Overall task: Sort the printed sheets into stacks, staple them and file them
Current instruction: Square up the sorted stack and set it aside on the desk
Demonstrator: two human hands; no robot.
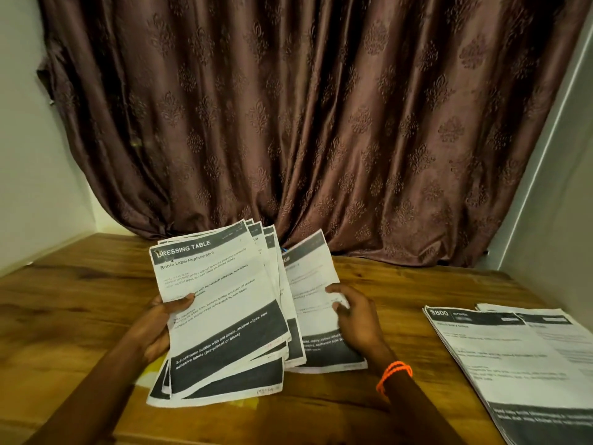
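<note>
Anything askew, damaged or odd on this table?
Little stands out. The fanned bundle of printed sheets gripped by the left hand is uneven, with worn edges. A yellow object pokes out beneath it, unidentifiable. The flat stack of sheets at right lies slightly misaligned.

Matt paper sheets point(221, 303), glossy wooden table point(73, 303), satiny embossed cloth curtain point(321, 123).
</note>
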